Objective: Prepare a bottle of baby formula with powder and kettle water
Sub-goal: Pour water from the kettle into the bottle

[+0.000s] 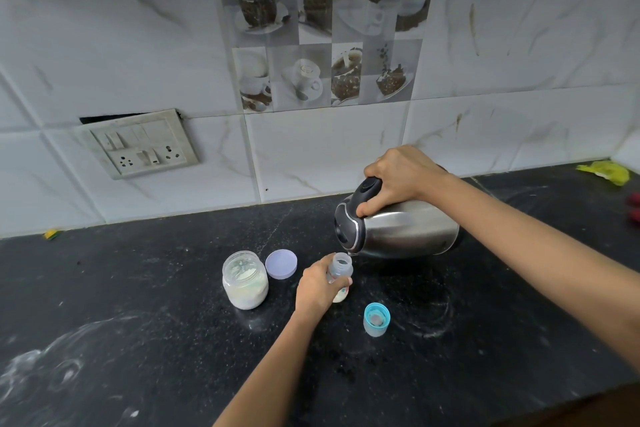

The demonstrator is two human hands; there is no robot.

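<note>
From my end, my right hand [398, 180] is clamped on the black handle of the kettle [408, 234], fingers curled under it and the thumb on top. The kettle is off the counter [138, 288] and tipped well over to the left, its steel body nearly on its side. Its spout sits just above the open mouth of the bottle [341, 269], almost touching the rim. I cannot tell whether water is running.

My left hand [317, 288] is wrapped around the bottle's body, the fingers closed on it below the neck. The bottle stands on the counter near the middle of my view, roughly upright, with no top on it. My hand hides most of its lower part.

Left of the bottle stands the jar [245, 282] — open, with white powder in its lower half and powder clinging to its walls. Its lid [281, 264] lies flat just beside it, between jar and bottle. The blue cap [376, 319] stands on the counter near the bottle, on the side closer to me and to the right, apart from it.

The dark counter carries white smears and rings, heaviest at the left front and around the cap. On the tiled wall behind, a switch plate [138, 146] hangs at a tilt. A yellow cloth [606, 172] lies at the far right corner — well apart from everything else.
</note>
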